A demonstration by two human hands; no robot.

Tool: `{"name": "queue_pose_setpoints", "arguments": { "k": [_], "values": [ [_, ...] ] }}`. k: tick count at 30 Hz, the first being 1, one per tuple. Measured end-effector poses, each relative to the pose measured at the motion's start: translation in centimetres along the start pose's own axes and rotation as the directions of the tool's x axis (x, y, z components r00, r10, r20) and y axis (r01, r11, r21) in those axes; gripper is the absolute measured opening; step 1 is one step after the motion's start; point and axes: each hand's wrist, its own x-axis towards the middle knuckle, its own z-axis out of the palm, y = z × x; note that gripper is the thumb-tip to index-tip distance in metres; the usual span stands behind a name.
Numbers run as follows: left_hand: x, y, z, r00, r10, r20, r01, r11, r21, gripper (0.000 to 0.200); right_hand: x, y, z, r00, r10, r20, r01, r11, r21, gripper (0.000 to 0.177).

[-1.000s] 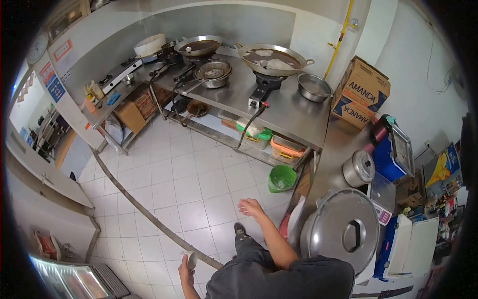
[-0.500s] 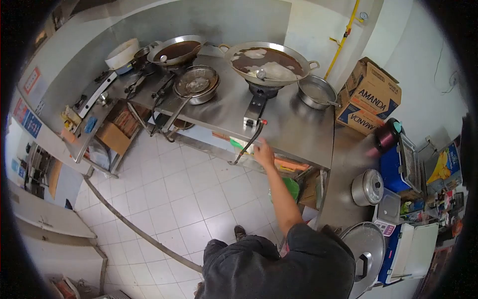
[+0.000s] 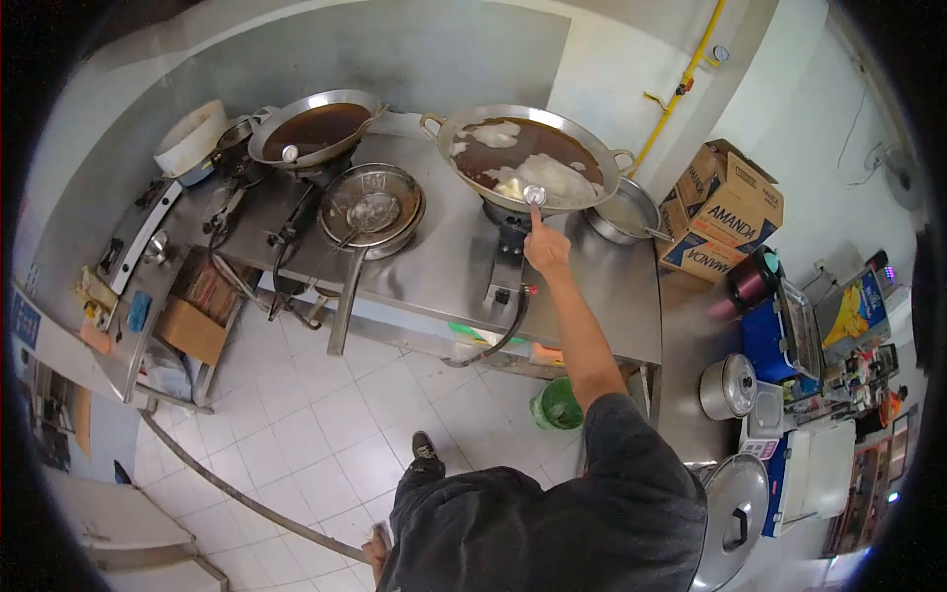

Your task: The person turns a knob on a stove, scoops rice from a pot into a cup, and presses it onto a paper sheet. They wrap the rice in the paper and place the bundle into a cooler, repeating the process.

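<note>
- Currently, the right hand (image 3: 546, 249) points one finger at the round dial (image 3: 534, 195) by the near rim of the big wok (image 3: 459, 179), other fingers curled; whether it grips anything, I cannot tell.
- Left hand (image 3: 376, 549) hangs low; its grip is unclear.
- Big wok sits above the counter (image 3: 434, 286).

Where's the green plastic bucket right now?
Head view, slightly right of centre: the green plastic bucket is on the white tiled floor, by the front of the long steel counter, just left of the outstretched right arm.

Yellow pipe (image 3: 679, 97), green bucket (image 3: 559, 405), and 2 brown boxes (image 3: 725, 210) with blue print.
</note>
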Motion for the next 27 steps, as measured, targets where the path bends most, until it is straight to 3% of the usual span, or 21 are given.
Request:
{"name": "queue_pose_setpoints", "arguments": {
  "k": [1,4,5,6,8,10,14,17,19,20,22,23,24,25,26,27],
  "values": [
    [1.0,0.8,-1.1,1.000,0.012,0.009,-0.012,1.000,0.007,0.082,0.2,0.0,0.3,1.000,-0.002,-0.009,0.001,0.999,-0.034,0.078],
    [3.1,3.3,-5.5,0.988,0.010,0.151,0.050,0.921,-0.387,0.086,0.5,-0.2,0.6,0.995,0.098,-0.026,-0.100,0.993,-0.068,0.077],
    [2.9,3.3,-6.0,0.986,0.159,0.049,-0.094,0.776,-0.623,0.078,0.5,-0.3,0.5,0.993,0.112,-0.026,-0.114,0.991,-0.076,0.077],
    [3.6,4.0,-6.5,0.984,0.166,0.059,-0.095,0.784,-0.614,0.078,0.3,-0.4,0.5,0.993,0.115,-0.031,-0.117,0.991,-0.066,0.076],
    [6.2,4.6,-7.3,0.991,-0.134,-0.026,0.074,0.690,-0.720,0.064,-0.1,-0.6,0.3,0.991,0.132,-0.029,-0.133,0.989,-0.063,0.076],
    [8.7,5.7,-9.5,0.994,-0.085,0.062,0.105,0.743,-0.661,0.057,0.0,-0.9,0.0,0.985,0.169,-0.040,-0.170,0.985,-0.031,0.075],
    [10.0,9.3,-12.0,0.993,0.099,0.066,-0.018,0.676,-0.737,0.058,-0.1,-1.0,-0.3,0.973,0.229,-0.034,-0.231,0.972,-0.037,0.072],
    [9.7,11.3,-12.5,0.978,0.202,0.060,-0.080,0.622,-0.779,0.058,-0.6,-0.5,0.5,0.966,0.220,-0.140,-0.215,0.976,0.044,0.067],
    [9.1,12.4,-12.3,0.968,0.242,0.063,-0.103,0.615,-0.782,0.059,-1.8,-0.2,1.3,0.916,0.267,-0.300,-0.176,0.939,0.296,0.055],
    [8.7,12.6,-12.1,0.969,0.239,0.059,-0.104,0.617,-0.780,0.059,-2.6,-0.2,2.0,0.917,0.268,-0.297,-0.176,0.937,0.300,0.055],
    [8.8,13.2,-10.5,0.985,0.171,0.021,-0.120,0.773,-0.623,0.049,-5.1,-0.3,4.3,0.851,0.335,-0.404,-0.144,0.889,0.434,0.037],
    [11.1,12.1,-6.5,0.997,0.067,0.025,-0.016,0.549,-0.836,0.038,-6.4,-0.4,5.7,0.866,0.357,-0.351,-0.162,0.863,0.478,0.031],
    [11.2,12.3,-6.4,0.942,0.335,0.010,-0.247,0.715,-0.654,0.037,-7.8,-0.3,7.5,0.878,0.376,-0.297,-0.181,0.835,0.520,0.029],
    [11.1,12.6,-6.4,0.802,0.598,-0.007,-0.550,0.734,-0.399,0.035,-9.3,-0.5,9.2,0.893,0.382,-0.237,-0.222,0.834,0.505,0.030],
    [10.5,12.9,-6.7,0.610,0.792,-0.022,-0.780,0.595,-0.193,0.034,-10.8,-0.4,11.4,0.905,0.388,-0.177,-0.261,0.833,0.488,0.032],
    [10.2,10.8,-5.3,0.806,0.591,-0.038,-0.589,0.794,-0.150,0.034,-12.2,0.4,14.3,0.938,0.333,-0.094,-0.244,0.830,0.502,0.033]
  ]
}}
